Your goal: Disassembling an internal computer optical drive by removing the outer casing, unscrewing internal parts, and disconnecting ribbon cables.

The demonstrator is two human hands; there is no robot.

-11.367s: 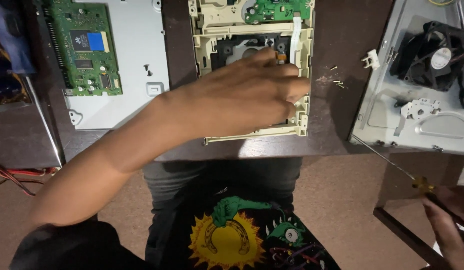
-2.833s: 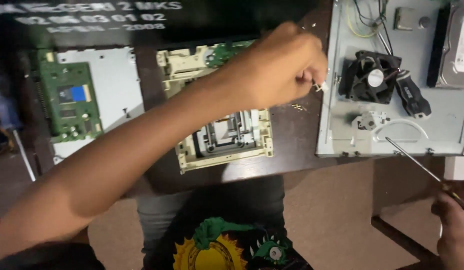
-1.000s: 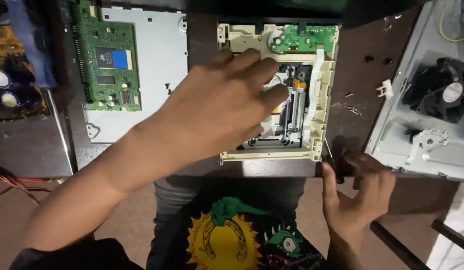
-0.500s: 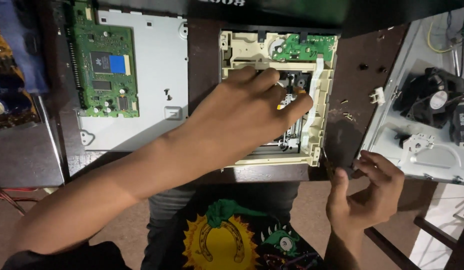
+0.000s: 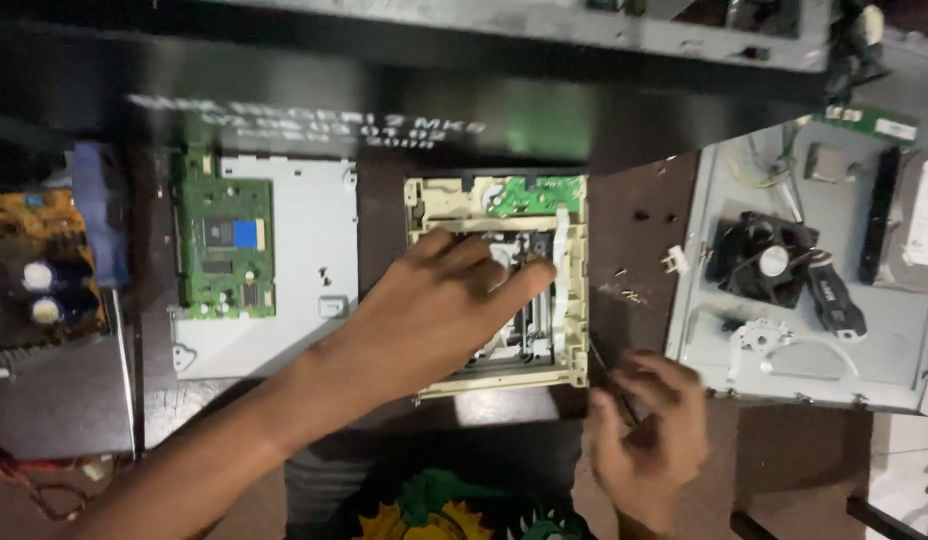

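Note:
A cream plastic optical-drive frame (image 5: 576, 300) lies open on the dark table, with a small green board (image 5: 529, 195) at its far end. My left hand (image 5: 444, 300) rests flat across the frame's middle, its fingers spread over the mechanism and hiding much of it. My right hand (image 5: 649, 430) sits at the frame's near right corner. Its fingers are curled around a thin dark screwdriver (image 5: 606, 372) whose shaft points up toward that corner.
Left of the frame lies a grey metal cover (image 5: 304, 250) carrying a green circuit board (image 5: 224, 245). At right is a metal plate (image 5: 884, 330) with a black fan (image 5: 764, 260). Loose screws (image 5: 624, 292) lie between them. A yellow board (image 5: 34, 280) sits far left.
My right hand has shifted a little up and left toward the frame's corner with the tool. My left hand stays on the frame. The view has tilted, showing more of the table's far side.

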